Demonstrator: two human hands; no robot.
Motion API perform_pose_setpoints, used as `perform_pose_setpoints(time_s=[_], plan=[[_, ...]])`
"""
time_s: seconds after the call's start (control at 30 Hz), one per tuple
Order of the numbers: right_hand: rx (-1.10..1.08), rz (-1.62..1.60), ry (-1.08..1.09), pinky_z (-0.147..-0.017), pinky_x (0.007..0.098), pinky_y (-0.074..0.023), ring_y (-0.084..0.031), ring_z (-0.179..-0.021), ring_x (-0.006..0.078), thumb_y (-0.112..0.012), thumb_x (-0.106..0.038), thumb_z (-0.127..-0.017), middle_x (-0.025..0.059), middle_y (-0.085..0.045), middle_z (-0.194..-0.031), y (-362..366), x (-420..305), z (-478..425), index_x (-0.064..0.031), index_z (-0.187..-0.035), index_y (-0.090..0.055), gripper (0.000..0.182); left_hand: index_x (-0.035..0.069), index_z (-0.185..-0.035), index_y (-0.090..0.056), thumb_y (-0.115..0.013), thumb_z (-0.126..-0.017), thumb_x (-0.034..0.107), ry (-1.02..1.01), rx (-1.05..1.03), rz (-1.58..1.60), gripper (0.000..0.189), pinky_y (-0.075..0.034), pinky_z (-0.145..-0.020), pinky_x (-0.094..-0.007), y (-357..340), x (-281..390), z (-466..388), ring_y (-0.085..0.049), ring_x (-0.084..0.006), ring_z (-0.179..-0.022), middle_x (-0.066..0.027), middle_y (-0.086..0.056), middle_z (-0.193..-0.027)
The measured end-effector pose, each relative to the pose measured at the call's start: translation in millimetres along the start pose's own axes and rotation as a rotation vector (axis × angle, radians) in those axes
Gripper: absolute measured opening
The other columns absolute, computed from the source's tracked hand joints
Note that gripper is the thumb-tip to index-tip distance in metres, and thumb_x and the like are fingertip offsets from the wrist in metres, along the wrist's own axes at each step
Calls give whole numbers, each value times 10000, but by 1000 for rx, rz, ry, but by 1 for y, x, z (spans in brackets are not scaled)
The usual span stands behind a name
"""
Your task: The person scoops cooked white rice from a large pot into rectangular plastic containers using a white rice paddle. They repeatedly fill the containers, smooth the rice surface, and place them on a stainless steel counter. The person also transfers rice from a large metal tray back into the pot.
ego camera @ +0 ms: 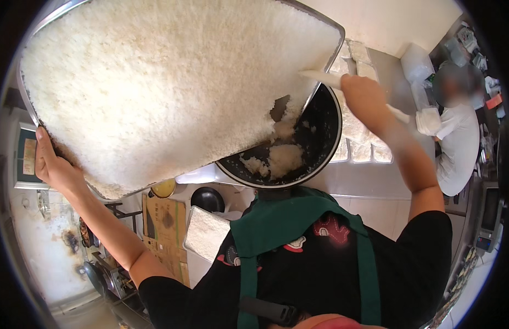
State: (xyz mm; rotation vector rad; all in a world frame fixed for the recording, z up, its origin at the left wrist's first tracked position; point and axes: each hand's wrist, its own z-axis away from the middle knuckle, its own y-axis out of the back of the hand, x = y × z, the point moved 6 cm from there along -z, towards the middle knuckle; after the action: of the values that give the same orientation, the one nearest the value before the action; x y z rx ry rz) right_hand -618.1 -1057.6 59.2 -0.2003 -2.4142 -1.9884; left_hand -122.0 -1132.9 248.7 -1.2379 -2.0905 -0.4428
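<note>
A wide metal tray (280,108) spread with cooked white rice (176,90) is tilted over a deep black pot (326,119). My left hand (59,164) grips the tray's rim at its lower left corner. In my right hand (363,94) is a pale rice paddle (320,76), its tip at the rice near the tray's right edge. Close to the pot, a small patch of tray bottom shows bare. Clumps of rice (285,160) lie inside the pot, with grains stuck to its wall. The tray hides the pot's far left part.
Several clear containers packed with rice (359,150) stand on the steel counter (386,181) to the right. Another person (460,148) in a white shirt is beyond it. Lower left are a second rice tray (207,234), a black pan (207,200) and flattened cardboard (166,230).
</note>
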Motion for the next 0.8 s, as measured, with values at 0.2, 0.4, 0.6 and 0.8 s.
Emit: perform_pose_setpoints(time_s=[0.2, 0.4, 0.6, 0.8], plan=[[-163, -126, 199, -656, 415, -532, -663, -749, 339, -537, -80, -779, 169, -660, -746, -85, -39, -10, -22, -752, -651, 131, -97, -1044, -651, -612, -913, 254, -67, 25, -109, 377, -482, -626, -242, 2, -2, -2, -594, -120, -749, -114, -674, -936], [-414, 5, 519, -621, 385, -529, -669, -731, 296, -573, -85, -734, 144, -662, -743, -64, -89, 33, -37, -751, -657, 98, 32, -583, -611, -644, -895, 262, -126, 11, -86, 389, -146, -469, -268, -19, -3, 1, -212, -34, -487, 87, -348, -508], [-128, -71, 754, -564, 336, -519, -657, -679, 279, -637, -27, -656, 150, -618, -718, 49, -167, 9, 37, -789, -586, 157, 57, -525, -555, -652, -889, 262, -109, 25, -63, 429, -149, -461, -268, -6, 10, 6, -210, -41, -474, 82, -334, -488], [-332, 163, 701, -572, 325, -533, -675, -758, 221, -706, -14, -577, 112, -653, -779, -3, -197, 3, -3, -825, -663, 251, -10, -747, -669, -649, -890, 229, -96, 8, -125, 279, -338, -587, -232, 0, 10, -1, -429, -59, -631, 10, -546, -691]])
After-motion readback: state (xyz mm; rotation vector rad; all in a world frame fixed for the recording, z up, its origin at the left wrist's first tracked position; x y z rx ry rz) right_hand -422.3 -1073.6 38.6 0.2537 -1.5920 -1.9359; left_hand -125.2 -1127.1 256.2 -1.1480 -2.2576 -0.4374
